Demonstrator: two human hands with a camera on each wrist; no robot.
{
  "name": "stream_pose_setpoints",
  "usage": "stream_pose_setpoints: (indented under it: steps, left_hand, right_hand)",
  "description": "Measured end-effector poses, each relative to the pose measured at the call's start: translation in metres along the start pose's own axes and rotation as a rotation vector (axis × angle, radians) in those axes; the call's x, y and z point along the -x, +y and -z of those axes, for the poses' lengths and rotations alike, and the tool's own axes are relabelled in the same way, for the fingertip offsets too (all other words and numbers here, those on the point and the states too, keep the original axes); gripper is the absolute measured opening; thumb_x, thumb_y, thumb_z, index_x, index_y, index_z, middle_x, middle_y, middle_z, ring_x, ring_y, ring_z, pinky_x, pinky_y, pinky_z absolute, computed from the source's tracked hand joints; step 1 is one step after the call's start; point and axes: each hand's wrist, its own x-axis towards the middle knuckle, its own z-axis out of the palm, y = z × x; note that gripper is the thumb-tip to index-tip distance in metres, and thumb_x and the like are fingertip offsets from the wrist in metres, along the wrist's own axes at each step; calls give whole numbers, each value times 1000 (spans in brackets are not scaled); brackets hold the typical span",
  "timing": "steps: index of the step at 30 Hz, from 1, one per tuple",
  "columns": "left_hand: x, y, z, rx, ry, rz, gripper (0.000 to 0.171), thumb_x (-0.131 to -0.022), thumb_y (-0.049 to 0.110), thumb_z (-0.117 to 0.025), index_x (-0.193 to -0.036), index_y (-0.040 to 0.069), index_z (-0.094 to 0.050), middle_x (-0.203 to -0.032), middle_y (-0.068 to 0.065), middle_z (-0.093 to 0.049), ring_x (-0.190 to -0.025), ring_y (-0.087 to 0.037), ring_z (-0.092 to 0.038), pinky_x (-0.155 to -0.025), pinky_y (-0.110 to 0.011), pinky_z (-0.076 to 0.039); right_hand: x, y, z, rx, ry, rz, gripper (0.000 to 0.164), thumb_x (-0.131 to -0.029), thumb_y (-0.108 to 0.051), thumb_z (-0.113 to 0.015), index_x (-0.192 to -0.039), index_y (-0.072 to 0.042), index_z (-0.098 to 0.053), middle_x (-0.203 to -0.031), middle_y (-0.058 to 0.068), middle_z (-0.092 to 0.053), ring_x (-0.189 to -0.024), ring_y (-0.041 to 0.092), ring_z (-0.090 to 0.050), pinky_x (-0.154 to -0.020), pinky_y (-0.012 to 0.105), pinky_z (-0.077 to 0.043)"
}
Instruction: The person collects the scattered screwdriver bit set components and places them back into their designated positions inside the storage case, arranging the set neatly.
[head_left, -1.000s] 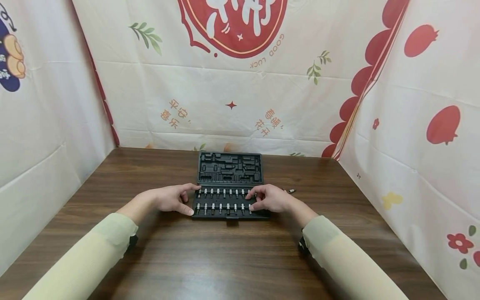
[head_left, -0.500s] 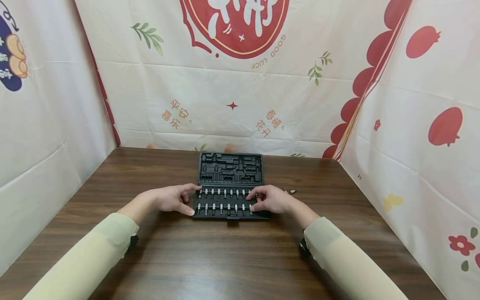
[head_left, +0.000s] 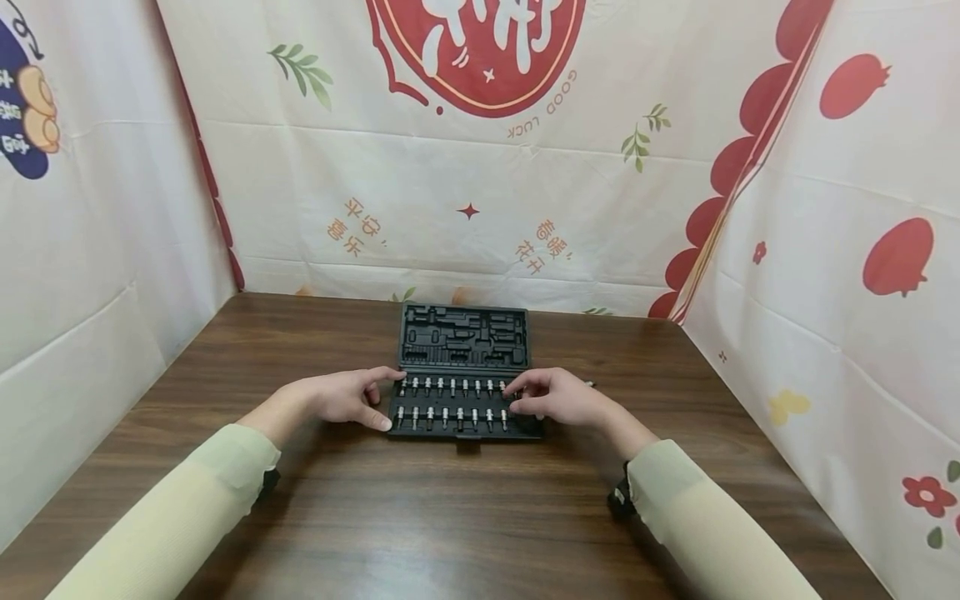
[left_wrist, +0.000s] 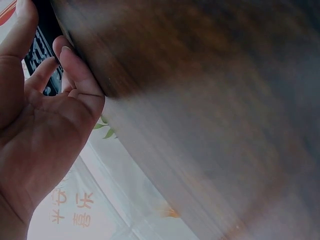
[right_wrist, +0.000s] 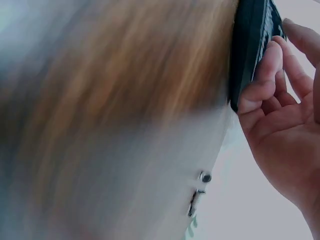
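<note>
A black plastic case [head_left: 450,402] lies unfolded on the table, its moulded lid [head_left: 465,335] leaning back behind the base. Two rows of small silver bit sockets stand in the base, a back row [head_left: 453,385] and a front row [head_left: 460,417]. At the base's left edge rests my left hand [head_left: 347,398], thumb at the front corner and index finger at the back. My right hand [head_left: 558,396] hovers over the base's right end, thumb and index finger apart with nothing seen between them. It hides the right end of the back row.
Two loose metal pieces, one short [right_wrist: 205,176] and one longer [right_wrist: 195,202], lie on the table beyond the right hand. The brown wooden table [head_left: 450,517] is bordered by printed cloth walls [head_left: 420,167] at the back and both sides.
My right hand has drawn back to the right from the front row's last socket, and its thumb and finger have parted. The left hand stays at the case edge.
</note>
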Motion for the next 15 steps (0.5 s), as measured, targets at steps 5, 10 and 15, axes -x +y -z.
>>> stream_pose_setpoints:
  steps: [5, 10, 15]
  left_hand:
    - [-1, -1, 0, 3, 0, -3, 92, -95, 38, -88, -171, 19, -39, -117, -13, -63, -101, -24, -59, -92, -40, -47]
    - [0, 0, 1, 1, -1, -9, 92, -95, 37, -88, -171, 18, -39, -117, -13, -63, -101, -24, -59, -92, -40, -47]
    - [1, 0, 1, -7, 2, -16, 92, -95, 37, -88, -170, 18, -39, -117, -12, -63, -102, -24, -59, -93, -40, -47]
  right_hand:
    - [10, 13, 18, -10, 82, 17, 30, -105, -34, -76, -128, -15, -80, -101, 5, -73, -84, 23, -65, -74, 34, -54]
    - [23, 30, 38, -32, 135, -13, 32, -108, -33, -72, -131, -11, -78, -112, 12, -73, -90, 27, -65, -80, 39, -57]
    - [36, 52, 52, -45, 184, -62, 34, -109, -31, -71, -134, -9, -76, -113, 16, -71, -88, 28, -65, -80, 41, -57]
